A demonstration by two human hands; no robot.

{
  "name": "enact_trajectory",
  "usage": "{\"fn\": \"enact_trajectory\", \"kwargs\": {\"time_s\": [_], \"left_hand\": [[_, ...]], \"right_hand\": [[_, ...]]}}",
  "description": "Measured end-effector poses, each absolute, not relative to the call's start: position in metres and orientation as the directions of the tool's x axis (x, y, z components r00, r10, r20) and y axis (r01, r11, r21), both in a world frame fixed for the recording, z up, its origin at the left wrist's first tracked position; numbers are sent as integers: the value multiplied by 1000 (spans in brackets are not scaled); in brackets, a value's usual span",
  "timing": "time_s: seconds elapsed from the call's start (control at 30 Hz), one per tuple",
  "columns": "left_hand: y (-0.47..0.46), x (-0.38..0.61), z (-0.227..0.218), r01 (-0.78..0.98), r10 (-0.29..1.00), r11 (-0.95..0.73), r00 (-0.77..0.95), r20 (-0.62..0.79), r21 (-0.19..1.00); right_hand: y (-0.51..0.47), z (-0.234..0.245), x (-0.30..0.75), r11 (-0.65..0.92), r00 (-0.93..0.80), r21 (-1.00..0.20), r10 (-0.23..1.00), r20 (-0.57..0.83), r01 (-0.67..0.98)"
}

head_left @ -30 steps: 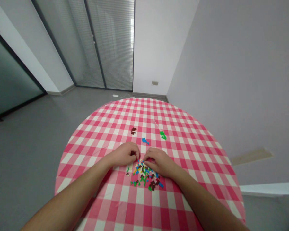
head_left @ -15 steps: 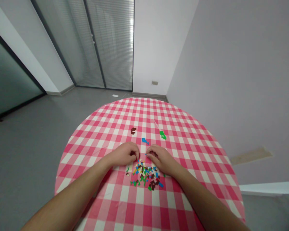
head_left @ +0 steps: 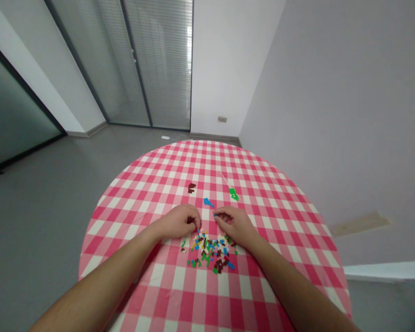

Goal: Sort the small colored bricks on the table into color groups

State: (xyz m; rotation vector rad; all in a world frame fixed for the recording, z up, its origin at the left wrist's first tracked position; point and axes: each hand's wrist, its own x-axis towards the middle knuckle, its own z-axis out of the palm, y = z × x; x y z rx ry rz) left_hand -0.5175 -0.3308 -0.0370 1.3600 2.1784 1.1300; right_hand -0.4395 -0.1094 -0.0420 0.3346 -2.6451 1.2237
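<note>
A heap of several tiny coloured bricks (head_left: 210,251) lies on the round table with the red and white checked cloth (head_left: 159,193). My left hand (head_left: 180,222) rests curled at the heap's far left edge, fingers closed; what it holds, if anything, is hidden. My right hand (head_left: 233,224) hovers just beyond the heap, fingertips pinched on a small blue brick (head_left: 215,215). Further out lie three small sorted groups: blue bricks (head_left: 208,202), brown bricks (head_left: 191,187) and green bricks (head_left: 233,194).
The table's edge curves close on the left and right. A grey floor (head_left: 55,193) surrounds it, with glass doors and blinds (head_left: 152,60) at the back and a pale wall (head_left: 349,115) on the right.
My right hand has lifted out of the heap and moved away from me toward the blue group, pinching a blue brick. My left hand has stayed put.
</note>
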Motion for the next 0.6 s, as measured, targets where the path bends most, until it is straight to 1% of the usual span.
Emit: {"fn": "enact_trajectory", "kwargs": {"time_s": [0.13,0.37,0.6], "left_hand": [[-330,-517,-36,599,865,226,-486,126,768],[-331,-518,-38,612,869,228,-478,125,757],[-330,-518,-35,610,869,227,-479,124,760]], "right_hand": [[-107,-43,-441,656,-954,-699,-121,276,-285],[-106,-43,-443,663,-910,-644,-151,385,-383],[-105,-46,-444,702,-911,-617,-114,395,-355]]}}
